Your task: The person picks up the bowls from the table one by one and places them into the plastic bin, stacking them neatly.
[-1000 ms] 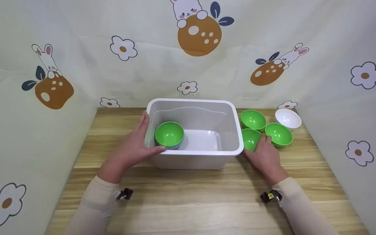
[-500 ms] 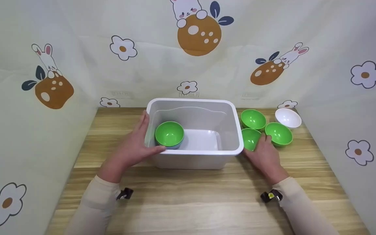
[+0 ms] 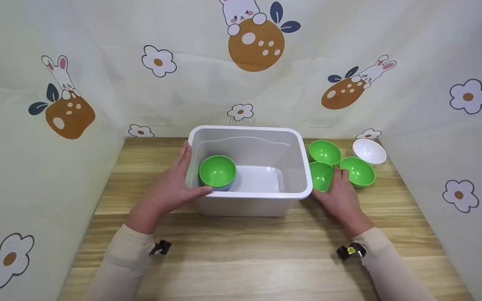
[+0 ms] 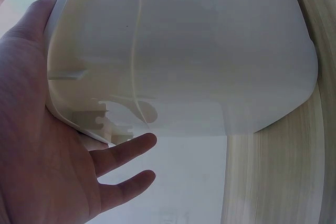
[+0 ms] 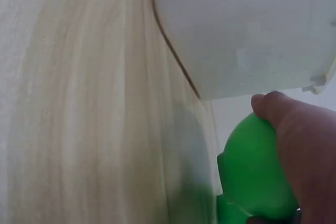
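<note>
A white plastic bin (image 3: 245, 195) stands mid-table. In its left half a green bowl (image 3: 217, 170) sits nested on a blue one. My left hand (image 3: 173, 184) lies flat against the bin's left wall, fingers straight, thumb at the front corner rim. In the left wrist view the palm (image 4: 47, 145) rests against the bin's wall (image 4: 199, 51). My right hand (image 3: 338, 190) grips a tilted green bowl (image 3: 321, 175) just right of the bin. In the right wrist view the thumb (image 5: 273, 106) presses that bowl (image 5: 252, 177) beside the bin's corner (image 5: 247, 30).
Two more green bowls (image 3: 324, 151) (image 3: 358, 170) and a white bowl (image 3: 369, 151) sit at the back right of the wooden table (image 3: 241, 259). Printed cloth walls close in the back and both sides.
My right hand has shifted slightly up and tipped the green bowl more onto its edge. The left hand and the bin have stayed put.
</note>
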Demonstrator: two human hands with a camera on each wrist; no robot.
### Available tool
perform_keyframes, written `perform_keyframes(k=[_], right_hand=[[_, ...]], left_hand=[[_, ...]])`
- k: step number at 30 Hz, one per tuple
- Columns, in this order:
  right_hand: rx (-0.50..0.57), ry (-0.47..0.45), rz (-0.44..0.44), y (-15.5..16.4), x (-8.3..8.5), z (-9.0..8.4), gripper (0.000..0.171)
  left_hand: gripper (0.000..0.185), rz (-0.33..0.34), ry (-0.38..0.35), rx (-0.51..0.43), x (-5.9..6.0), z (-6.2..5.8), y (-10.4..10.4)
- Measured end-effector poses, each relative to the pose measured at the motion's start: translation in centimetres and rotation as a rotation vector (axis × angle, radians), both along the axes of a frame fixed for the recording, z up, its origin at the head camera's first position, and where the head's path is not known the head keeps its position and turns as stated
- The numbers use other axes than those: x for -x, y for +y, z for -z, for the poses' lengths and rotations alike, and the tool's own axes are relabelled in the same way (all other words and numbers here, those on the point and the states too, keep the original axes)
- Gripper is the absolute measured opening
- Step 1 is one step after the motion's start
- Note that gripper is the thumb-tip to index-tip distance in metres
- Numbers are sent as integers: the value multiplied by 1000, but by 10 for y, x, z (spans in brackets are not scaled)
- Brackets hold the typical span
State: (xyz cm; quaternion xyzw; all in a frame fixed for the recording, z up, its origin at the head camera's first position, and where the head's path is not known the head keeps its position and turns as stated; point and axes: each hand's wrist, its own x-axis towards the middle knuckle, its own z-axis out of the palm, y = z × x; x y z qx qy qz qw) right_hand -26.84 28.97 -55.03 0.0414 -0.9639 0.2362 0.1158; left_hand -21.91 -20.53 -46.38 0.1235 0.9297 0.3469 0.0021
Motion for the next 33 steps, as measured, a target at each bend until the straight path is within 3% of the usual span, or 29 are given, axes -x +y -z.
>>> perform_keyframes(k=[12, 25, 33], right_hand=[[83, -94, -26, 8, -1, -24, 116], [150, -60, -29, 20, 0, -51, 111], [161, -47, -28, 25, 1, -63, 106]], left_hand=[[142, -9, -20, 9, -1, -1, 0], [135, 8, 11, -26, 0, 0, 0], [141, 5, -4, -13, -1, 0, 0]])
